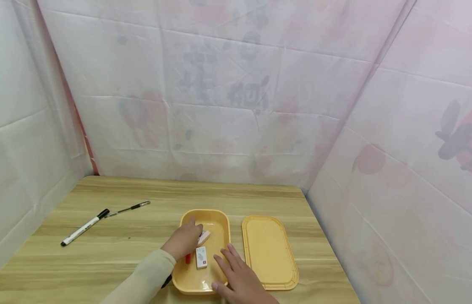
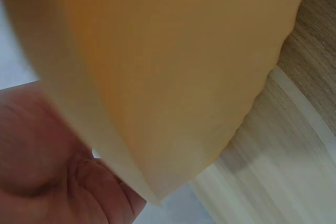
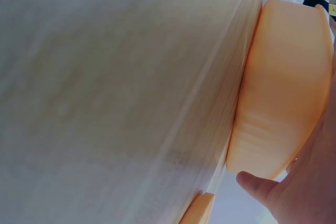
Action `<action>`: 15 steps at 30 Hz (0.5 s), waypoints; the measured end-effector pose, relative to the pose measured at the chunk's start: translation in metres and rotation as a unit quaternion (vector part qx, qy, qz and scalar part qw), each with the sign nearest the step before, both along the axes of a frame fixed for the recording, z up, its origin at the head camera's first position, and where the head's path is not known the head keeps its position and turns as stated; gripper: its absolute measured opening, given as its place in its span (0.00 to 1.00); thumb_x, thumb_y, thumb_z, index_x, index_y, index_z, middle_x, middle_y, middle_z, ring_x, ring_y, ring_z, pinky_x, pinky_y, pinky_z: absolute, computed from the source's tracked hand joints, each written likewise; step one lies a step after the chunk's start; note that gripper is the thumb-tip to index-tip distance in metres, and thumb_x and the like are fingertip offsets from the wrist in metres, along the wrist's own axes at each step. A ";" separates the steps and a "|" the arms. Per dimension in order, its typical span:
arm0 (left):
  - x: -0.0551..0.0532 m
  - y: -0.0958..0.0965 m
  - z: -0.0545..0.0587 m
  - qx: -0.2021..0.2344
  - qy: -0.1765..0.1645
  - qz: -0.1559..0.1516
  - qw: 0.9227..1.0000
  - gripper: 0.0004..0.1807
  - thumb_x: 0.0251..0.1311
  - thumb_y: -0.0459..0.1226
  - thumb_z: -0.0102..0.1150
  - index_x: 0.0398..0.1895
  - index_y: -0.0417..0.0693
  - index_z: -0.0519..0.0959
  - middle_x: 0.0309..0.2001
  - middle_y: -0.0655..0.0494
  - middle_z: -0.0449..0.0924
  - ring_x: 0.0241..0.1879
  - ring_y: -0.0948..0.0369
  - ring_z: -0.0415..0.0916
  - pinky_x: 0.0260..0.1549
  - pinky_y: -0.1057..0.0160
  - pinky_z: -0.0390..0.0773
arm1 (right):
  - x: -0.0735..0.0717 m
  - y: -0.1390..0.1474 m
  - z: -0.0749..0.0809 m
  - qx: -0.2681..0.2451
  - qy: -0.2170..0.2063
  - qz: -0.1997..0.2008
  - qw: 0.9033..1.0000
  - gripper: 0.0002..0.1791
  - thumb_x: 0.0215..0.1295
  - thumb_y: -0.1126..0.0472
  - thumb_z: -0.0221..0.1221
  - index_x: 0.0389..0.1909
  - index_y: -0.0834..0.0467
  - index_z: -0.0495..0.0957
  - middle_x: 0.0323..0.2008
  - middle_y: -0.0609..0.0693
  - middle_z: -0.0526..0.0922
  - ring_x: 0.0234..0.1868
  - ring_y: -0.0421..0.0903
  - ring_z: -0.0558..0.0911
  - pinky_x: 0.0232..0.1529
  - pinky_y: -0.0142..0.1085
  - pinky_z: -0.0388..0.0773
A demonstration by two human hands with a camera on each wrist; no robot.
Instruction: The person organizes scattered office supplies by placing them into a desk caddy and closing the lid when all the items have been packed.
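Observation:
A yellow plastic box stands uncovered on the table. My left hand reaches over its left side into the back half, close to a white block; its fingertips are partly hidden, so a grip cannot be made out. In the left wrist view the box wall covers the fingers of that hand. Inside the box also lie a small white carton with printing and a red object, partly covered by the left wrist. My right hand is at the right front rim, fingers spread, holding nothing.
The flat yellow lid lies right of the box. At the left, a white marker with black ends and a slim pen lie nearly tip to tip on the wooden table. Pale printed curtains surround the back and sides.

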State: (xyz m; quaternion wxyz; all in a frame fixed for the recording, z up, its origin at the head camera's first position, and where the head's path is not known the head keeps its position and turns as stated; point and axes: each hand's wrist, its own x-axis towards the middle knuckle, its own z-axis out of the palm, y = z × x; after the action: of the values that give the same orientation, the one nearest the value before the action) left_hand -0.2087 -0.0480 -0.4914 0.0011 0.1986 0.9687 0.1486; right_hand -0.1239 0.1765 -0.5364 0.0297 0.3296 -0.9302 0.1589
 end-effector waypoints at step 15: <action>-0.001 -0.002 -0.002 0.007 0.043 -0.020 0.999 0.26 0.58 0.35 0.62 0.61 0.40 0.72 0.44 0.45 0.75 0.38 0.55 0.75 0.39 0.55 0.80 | -0.001 -0.001 -0.003 0.013 0.010 0.004 1.000 0.35 0.71 0.36 0.41 0.75 0.43 0.50 0.73 0.52 0.55 0.76 0.52 0.44 0.56 0.58 0.70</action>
State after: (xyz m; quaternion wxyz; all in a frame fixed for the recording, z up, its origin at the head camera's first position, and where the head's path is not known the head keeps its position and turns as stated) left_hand -0.2098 -0.0498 -0.4939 -0.0388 0.2242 0.9626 0.1472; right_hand -0.1246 0.1756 -0.5389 0.0340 0.3351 -0.9306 0.1431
